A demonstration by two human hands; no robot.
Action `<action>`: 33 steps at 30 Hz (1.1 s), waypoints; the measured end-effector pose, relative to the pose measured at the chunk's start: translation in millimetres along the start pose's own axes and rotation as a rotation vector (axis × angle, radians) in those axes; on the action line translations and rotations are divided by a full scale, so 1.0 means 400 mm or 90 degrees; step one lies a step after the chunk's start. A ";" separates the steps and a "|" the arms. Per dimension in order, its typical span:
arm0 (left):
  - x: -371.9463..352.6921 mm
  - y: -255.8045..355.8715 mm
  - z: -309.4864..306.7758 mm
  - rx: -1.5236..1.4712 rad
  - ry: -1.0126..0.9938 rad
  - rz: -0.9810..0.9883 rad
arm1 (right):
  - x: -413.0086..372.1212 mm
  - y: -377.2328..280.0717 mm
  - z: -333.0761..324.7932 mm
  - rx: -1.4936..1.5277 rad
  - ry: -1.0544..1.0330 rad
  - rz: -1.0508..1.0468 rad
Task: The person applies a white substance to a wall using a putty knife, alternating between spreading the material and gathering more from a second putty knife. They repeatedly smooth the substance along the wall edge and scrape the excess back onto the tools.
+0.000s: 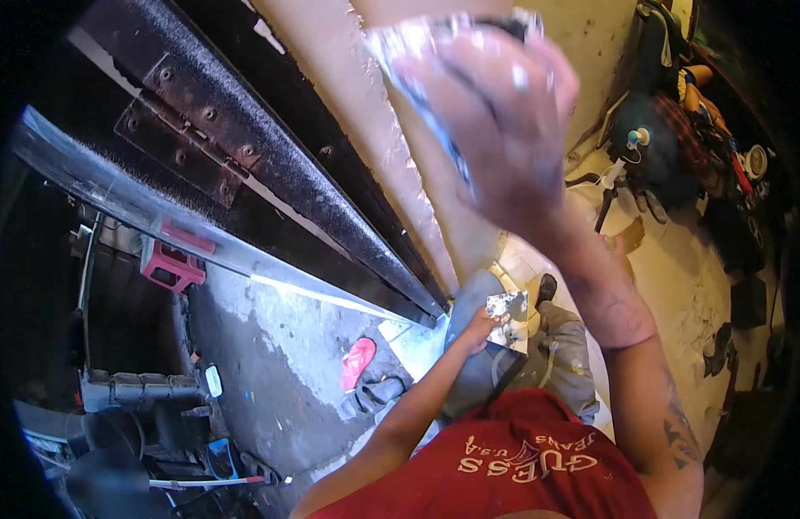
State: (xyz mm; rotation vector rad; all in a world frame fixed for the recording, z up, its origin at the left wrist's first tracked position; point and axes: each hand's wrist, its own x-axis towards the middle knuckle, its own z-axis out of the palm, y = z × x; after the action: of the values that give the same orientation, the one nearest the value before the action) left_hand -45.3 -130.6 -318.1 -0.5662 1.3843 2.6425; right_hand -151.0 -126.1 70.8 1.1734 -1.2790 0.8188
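Observation:
My right hand [512, 130] is raised high against the cream wall [417, 138], blurred by motion. Its fingers are wrapped over a wide flat scraper [409, 65] whose edge carries white smears. Lower down, in front of my body, my left hand [478, 331] grips a flat plate [510, 316] daubed with white paste. A rough, chipped strip of plaster [409, 160] runs down the wall beside a dark door frame [270, 134].
A rusty hinge [188, 130] joins the frame to the door on the left. Beyond are a pink stool [171, 259], a pink slipper [358, 362] and dark sandals [374, 395] on concrete. Clothes [677, 138] hang at right, near a bulb [638, 137].

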 end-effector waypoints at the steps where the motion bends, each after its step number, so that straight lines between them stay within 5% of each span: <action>1: 0.000 -0.001 -0.001 0.001 0.004 -0.005 | 0.040 0.003 0.018 -0.009 0.047 -0.033; 5: 0.003 -0.012 -0.013 0.004 0.006 -0.015 | 0.071 0.035 0.103 -0.111 0.138 -0.167; 8: 0.005 -0.012 -0.012 0.015 0.009 0.006 | -0.020 -0.019 0.093 0.010 0.020 -0.043; 13: -0.007 0.009 0.003 0.015 0.012 0.005 | -0.204 -0.089 0.090 0.066 -0.055 -0.009; 16: -0.016 0.026 0.004 0.008 -0.004 -0.038 | -0.274 -0.111 0.033 0.096 -0.209 0.013; 18: -0.020 0.041 0.013 -0.015 0.000 -0.100 | -0.271 -0.102 0.002 0.102 -0.198 0.046; 22: 0.008 -0.002 -0.010 0.011 -0.012 -0.011 | -0.087 -0.019 -0.008 0.050 -0.067 0.023; 26: -0.015 0.012 0.000 -0.017 0.004 -0.030 | 0.098 0.058 0.077 -0.037 0.141 -0.141; 30: -0.013 0.006 -0.008 -0.012 0.010 -0.018 | 0.106 0.003 0.106 0.054 0.166 -0.110; 33: -0.014 -0.007 -0.012 -0.035 0.003 0.025 | 0.009 -0.023 0.087 0.029 0.022 -0.085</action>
State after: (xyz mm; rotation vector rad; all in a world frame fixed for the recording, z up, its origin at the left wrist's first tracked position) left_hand -38.2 -132.5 -320.6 -0.5579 1.3423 2.7193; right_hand -151.5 -162.3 69.1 1.2624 -1.1466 0.7704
